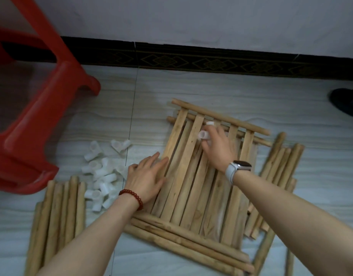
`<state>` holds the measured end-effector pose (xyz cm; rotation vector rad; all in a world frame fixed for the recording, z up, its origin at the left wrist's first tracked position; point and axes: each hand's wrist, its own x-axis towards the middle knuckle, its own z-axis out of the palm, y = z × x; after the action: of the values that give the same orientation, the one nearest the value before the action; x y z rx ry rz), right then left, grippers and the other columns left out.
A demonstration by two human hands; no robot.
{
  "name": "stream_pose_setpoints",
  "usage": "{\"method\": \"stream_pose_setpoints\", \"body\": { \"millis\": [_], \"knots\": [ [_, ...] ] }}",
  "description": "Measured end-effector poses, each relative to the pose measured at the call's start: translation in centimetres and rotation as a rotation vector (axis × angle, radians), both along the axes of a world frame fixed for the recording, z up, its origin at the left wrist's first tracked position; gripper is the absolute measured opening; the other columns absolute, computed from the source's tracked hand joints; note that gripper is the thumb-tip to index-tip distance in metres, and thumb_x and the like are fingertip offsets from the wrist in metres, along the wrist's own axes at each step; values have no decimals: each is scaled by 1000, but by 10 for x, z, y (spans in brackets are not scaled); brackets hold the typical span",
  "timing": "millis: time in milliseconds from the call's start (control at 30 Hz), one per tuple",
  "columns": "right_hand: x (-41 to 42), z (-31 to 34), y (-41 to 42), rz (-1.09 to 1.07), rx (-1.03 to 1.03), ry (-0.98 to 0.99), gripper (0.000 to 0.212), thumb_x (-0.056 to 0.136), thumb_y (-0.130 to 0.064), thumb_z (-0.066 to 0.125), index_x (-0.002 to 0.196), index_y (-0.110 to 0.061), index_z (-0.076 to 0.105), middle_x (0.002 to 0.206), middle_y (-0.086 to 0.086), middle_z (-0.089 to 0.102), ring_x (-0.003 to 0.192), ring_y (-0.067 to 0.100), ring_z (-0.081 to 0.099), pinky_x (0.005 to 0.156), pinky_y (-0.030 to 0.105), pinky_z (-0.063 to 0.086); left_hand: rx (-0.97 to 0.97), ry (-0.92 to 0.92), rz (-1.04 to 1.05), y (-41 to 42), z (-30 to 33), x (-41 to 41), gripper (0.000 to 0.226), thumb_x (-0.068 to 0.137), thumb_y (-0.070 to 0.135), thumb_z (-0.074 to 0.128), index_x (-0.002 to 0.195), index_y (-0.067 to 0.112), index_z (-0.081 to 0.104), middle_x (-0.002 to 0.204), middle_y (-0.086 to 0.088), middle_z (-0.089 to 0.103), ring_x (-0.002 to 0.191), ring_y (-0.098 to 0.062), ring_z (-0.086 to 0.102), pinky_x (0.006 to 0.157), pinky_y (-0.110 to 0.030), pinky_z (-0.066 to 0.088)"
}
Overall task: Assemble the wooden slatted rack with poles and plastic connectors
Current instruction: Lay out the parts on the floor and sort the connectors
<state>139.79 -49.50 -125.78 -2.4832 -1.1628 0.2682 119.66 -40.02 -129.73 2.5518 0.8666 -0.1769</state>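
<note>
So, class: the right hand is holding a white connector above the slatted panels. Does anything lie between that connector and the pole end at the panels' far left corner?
Nothing visible does. The right hand pinches the white connector over the slatted panels. Between it and the far pole end lie only flat slats; the connector pile sits off left, beside the left hand.

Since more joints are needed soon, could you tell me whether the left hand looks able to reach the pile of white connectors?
Probably yes: the left hand lies flat right beside the connector pile, nothing between them.
</note>
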Motion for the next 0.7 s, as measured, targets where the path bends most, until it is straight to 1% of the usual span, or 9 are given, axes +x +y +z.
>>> {"method": "stream_pose_setpoints", "body": {
  "millis": [67, 133, 233, 300, 400, 467, 533, 633, 700],
  "knots": [
    [-22, 3, 4, 54, 84, 63, 29, 94, -28, 48, 122, -20, 49, 118, 9, 51, 91, 32, 57, 69, 34, 43, 86, 4, 22, 6, 2, -18, 51, 92, 42, 46, 141, 37, 33, 151, 6, 27, 139, -13, 22, 105, -38, 18],
    [-50, 3, 18, 131, 136, 167, 31, 94, -27, 49, 124, -19, 51, 118, 9, 55, 96, 29, 57, 76, 37, 47, 149, 35, 30, 11, 5, -38, 46, 91, 38, 52, 136, 30, 44, 143, 4, 41, 137, -16, 29, 102, -39, 20],
    [-93, -5, 49, 207, 152, 414, 34, 93, -27, 52, 126, -18, 51, 123, 8, 57, 109, 25, 55, 86, 32, 43, 225, -31, 65, 17, 15, -62, 36, 73, 22, 78, 106, 11, 68, 111, -9, 66, 116, -29, 56, 90, -48, 38],
    [-113, -10, 67, 230, 85, 525, 38, 93, -28, 53, 130, -19, 49, 124, 10, 56, 113, 25, 52, 89, 29, 39, 298, -108, 108, 19, 20, -74, 29, 64, 12, 83, 91, 7, 71, 97, -12, 69, 103, -32, 64, 81, -50, 45],
    [-130, -13, 76, 305, -40, 578, 47, 93, -25, 53, 139, -23, 43, 132, 14, 50, 120, 26, 47, 95, 28, 35, 352, -243, 152, 16, 27, -88, 18, 69, 8, 74, 87, 9, 70, 92, -9, 67, 95, -28, 63, 78, -44, 43],
    [-135, -12, 69, 329, -30, 564, 47, 94, -23, 50, 140, -22, 42, 134, 12, 49, 123, 23, 44, 99, 28, 33, 381, -313, 164, 9, 32, -93, 15, 77, 16, 59, 88, 11, 70, 91, -6, 65, 93, -22, 57, 78, -37, 35],
    [-137, -9, 47, 286, 39, 516, 39, 95, -19, 48, 134, -16, 49, 128, 10, 52, 119, 22, 48, 99, 29, 36, 346, -344, 126, -4, 36, -95, 26, 79, 24, 48, 88, 13, 69, 90, -4, 64, 90, -19, 52, 75, -34, 33],
    [-140, -11, -14, 302, 16, 223, 24, 93, -20, 48, 112, -11, 60, 106, 7, 58, 99, 24, 54, 81, 32, 43, 229, -354, -3, -34, 31, -99, 20, 76, 18, 60, 94, 13, 68, 93, -3, 63, 91, -20, 56, 73, -34, 43],
    [-143, -15, -60, 457, -163, 52, 28, 93, -30, 45, 111, -14, 58, 105, 6, 56, 99, 27, 52, 81, 36, 41, 171, -237, -38, -51, 25, -104, 37, 63, 13, 77, 99, 13, 69, 100, -5, 65, 98, -26, 62, 75, -39, 50]
  ]
}}
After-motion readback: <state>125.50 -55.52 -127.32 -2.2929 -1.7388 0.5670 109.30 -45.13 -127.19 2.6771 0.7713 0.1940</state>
